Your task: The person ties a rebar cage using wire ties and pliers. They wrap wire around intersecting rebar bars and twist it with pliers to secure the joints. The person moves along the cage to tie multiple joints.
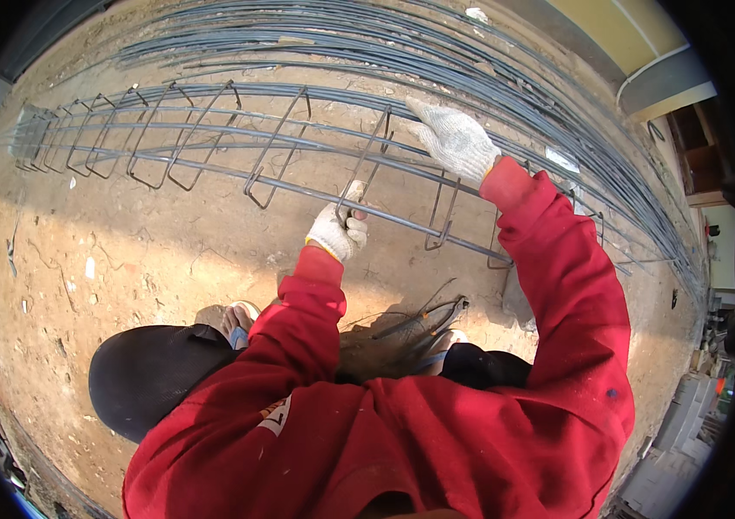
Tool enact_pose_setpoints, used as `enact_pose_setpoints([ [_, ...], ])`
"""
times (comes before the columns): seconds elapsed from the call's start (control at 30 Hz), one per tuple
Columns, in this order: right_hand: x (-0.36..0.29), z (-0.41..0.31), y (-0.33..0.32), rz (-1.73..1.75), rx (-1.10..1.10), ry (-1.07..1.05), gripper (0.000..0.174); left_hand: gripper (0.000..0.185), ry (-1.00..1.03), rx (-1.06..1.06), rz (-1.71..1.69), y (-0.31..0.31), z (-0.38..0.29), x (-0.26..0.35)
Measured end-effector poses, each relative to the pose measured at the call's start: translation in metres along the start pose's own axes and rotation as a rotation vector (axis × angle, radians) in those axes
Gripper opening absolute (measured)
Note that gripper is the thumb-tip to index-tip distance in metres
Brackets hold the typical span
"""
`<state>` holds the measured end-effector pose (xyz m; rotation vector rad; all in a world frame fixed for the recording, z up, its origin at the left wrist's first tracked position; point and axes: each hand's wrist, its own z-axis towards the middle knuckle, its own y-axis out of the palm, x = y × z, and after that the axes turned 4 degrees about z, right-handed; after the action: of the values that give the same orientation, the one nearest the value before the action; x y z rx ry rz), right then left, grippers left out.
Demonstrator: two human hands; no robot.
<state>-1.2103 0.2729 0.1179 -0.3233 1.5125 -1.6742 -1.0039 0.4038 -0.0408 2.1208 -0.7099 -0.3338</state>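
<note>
A long reinforcement cage (212, 154) of straight steel bars with bent-wire stirrups spans the view before me. My left hand (341, 227), in a white knit glove, has its fingers curled round the lower corner of a steel stirrup (360, 170), just under the near bar. Farther up, my gloved right hand (455, 139) reaches over the cage from the right. Its thumb and fingers are apart, with the fingertips by the far bars near that stirrup's top; whether they touch is unclear. Pincers (448, 319) lie on the ground between my feet, partly in shadow.
Many loose rebars (354, 39) lie beyond the cage and curve off to the right. A concrete block (518, 298) sits below the cage's right part; a grey block (33, 130) is at its left end. Wire scraps litter the dirt ground (166, 227). Stacked grey material (672, 428) stands far right.
</note>
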Motion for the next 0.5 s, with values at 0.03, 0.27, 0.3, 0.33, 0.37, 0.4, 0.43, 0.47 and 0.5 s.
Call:
enact_pose_setpoints([
  [0.03, 0.0, 0.005, 0.007, 0.047, -0.009, -0.014, 0.047, 0.033, 0.031, -0.005, 0.053, 0.004, -0.003, -0.001],
  [0.27, 0.008, 0.021, 0.02, 0.1, -0.1, -0.029, 0.047, 0.032, 0.284, 0.137, 0.222, 0.012, 0.003, -0.016],
  [0.3, 0.008, 0.019, 0.02, 0.091, -0.118, -0.013, 0.047, 0.032, 0.281, 0.159, 0.211, 0.013, 0.004, -0.015],
  [0.33, 0.007, 0.019, 0.02, 0.083, -0.132, 0.006, 0.047, 0.032, 0.244, 0.163, 0.201, 0.013, 0.004, -0.014],
  [0.37, 0.006, 0.02, 0.021, 0.093, -0.108, -0.011, 0.046, 0.033, 0.209, 0.166, 0.193, 0.014, 0.004, -0.013],
  [0.4, 0.005, 0.02, 0.022, 0.05, -0.141, 0.045, 0.047, 0.033, 0.18, 0.168, 0.186, 0.014, 0.003, -0.01],
  [0.43, 0.003, 0.021, 0.023, 0.027, -0.138, 0.057, 0.047, 0.033, 0.202, 0.132, 0.217, 0.014, 0.002, -0.01],
  [0.47, 0.0, 0.023, 0.024, -0.003, -0.165, 0.089, 0.047, 0.033, 0.229, 0.097, 0.247, 0.013, -0.001, -0.01],
  [0.5, -0.006, 0.023, 0.025, 0.005, -0.127, 0.038, 0.048, 0.032, 0.228, 0.071, 0.281, 0.011, -0.002, -0.011],
])
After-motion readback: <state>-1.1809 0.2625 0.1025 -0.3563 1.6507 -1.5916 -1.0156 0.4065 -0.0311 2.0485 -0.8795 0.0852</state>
